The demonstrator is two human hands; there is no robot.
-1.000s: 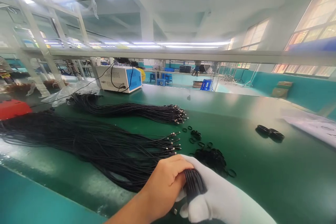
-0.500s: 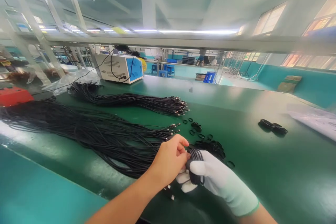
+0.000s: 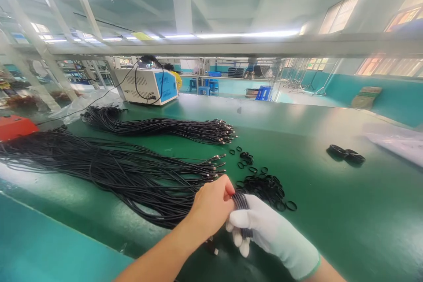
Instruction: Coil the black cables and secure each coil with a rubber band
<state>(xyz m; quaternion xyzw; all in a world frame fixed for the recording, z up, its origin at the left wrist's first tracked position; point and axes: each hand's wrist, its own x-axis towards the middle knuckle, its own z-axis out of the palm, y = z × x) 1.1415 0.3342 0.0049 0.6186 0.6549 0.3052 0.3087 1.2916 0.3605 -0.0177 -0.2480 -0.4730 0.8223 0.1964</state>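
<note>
A small cable bundle [image 3: 242, 211] is held at 6 o'clock in the frame, low and near the table [image 3: 330, 211] edge, between both hands. The right hand [image 3: 264, 233], in a white glove, is closed round the bundle, fingers curled under it, so the coiled strands are kept together. The left hand [image 3: 211, 205], bare, is pinched shut on the top of the same bundle with thumb and fingertips; the grip looks placed there to steady or work the strands, though what exactly is pinched cannot be told. A loose connector end [image 3: 213, 250] is seen hanging below the hands, just above the table.

A pile of black rings [image 3: 266, 187] is laid at 12 o'clock from the hands, just beside them, within short reach; a few stray rings [image 3: 246, 158] are scattered further off toward 12. A wide spread of loose cables [image 3: 115, 172] is laid at 10 o'clock, plugs pointed toward the hands, probably so that single ends can be picked off. A second, tidier cable bunch [image 3: 165, 127] is laid behind it at 11 o'clock, plugs also turned right. Two dark coils [image 3: 345, 154] are set well apart at 2 o'clock.

A white and blue box [image 3: 148, 86] with leads is stood at the far table edge at 11 o'clock. A red object [image 3: 15, 127] is seen at 9 o'clock, partly cut off. Clear plastic sheets [image 3: 396, 143] lie at 3 o'clock, blurred.
</note>
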